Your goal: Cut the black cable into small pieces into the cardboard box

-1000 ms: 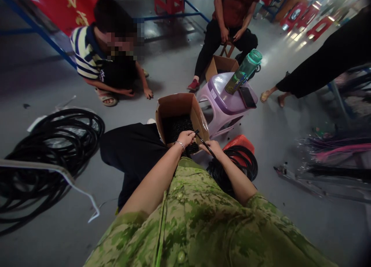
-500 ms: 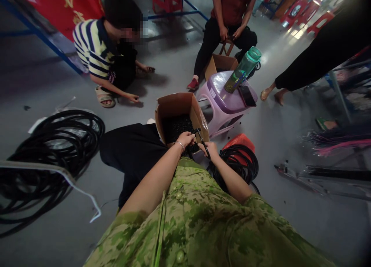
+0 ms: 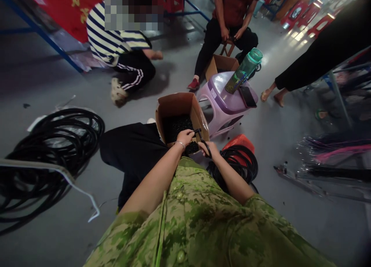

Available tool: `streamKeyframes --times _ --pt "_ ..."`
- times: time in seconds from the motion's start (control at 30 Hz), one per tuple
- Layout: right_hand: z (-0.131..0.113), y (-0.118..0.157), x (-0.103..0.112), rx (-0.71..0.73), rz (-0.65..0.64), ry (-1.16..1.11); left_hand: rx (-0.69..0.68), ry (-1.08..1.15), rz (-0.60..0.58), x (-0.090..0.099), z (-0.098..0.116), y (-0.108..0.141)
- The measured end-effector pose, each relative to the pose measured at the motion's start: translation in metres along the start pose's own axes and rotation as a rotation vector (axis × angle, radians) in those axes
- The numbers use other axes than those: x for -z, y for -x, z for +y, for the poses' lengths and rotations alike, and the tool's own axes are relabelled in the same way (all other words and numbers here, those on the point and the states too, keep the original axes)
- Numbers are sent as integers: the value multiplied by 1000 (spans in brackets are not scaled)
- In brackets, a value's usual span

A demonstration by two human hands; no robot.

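Note:
My left hand (image 3: 185, 137) is closed on a short black piece (image 3: 197, 130) above the near edge of an open cardboard box (image 3: 176, 101). Small black pieces (image 3: 179, 125) fill the bottom of the box. In my right hand (image 3: 210, 149) are black-handled scissors (image 3: 203, 142), whose upper end meets the black piece beside my left fingers. The blades are too small to make out clearly. Coiled black hose (image 3: 246, 164) lies just right of my right hand, partly over a red bag (image 3: 245, 143).
A purple stool (image 3: 216, 91) holds a green bottle (image 3: 245, 71) and a phone (image 3: 247, 96). Large black hose coils (image 3: 58, 143) and a bent metal rod (image 3: 72, 180) lie left. A person in stripes crouches ahead; another sits behind the stool, and someone's legs are at right.
The person in stripes has turned and shifted right, with the arm drawn back from the floor near the box. My hands stay almost in place, with the black piece and scissors still held.

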State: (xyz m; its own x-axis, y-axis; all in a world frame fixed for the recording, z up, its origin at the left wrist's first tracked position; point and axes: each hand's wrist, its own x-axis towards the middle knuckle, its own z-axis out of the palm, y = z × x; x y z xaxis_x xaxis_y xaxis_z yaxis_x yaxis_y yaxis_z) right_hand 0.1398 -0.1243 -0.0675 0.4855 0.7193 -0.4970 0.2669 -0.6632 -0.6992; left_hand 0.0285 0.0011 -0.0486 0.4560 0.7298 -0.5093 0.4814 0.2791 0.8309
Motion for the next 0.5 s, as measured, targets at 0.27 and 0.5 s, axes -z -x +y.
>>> streamKeyframes --times 0.27,0.5 --pt "-14 -7 9 -39 -92 -108 -120 -126 -31 2 -5 -3" --pt "-9 -3 -6 -10 -26 -35 -14 -95 20 3 -11 -11"
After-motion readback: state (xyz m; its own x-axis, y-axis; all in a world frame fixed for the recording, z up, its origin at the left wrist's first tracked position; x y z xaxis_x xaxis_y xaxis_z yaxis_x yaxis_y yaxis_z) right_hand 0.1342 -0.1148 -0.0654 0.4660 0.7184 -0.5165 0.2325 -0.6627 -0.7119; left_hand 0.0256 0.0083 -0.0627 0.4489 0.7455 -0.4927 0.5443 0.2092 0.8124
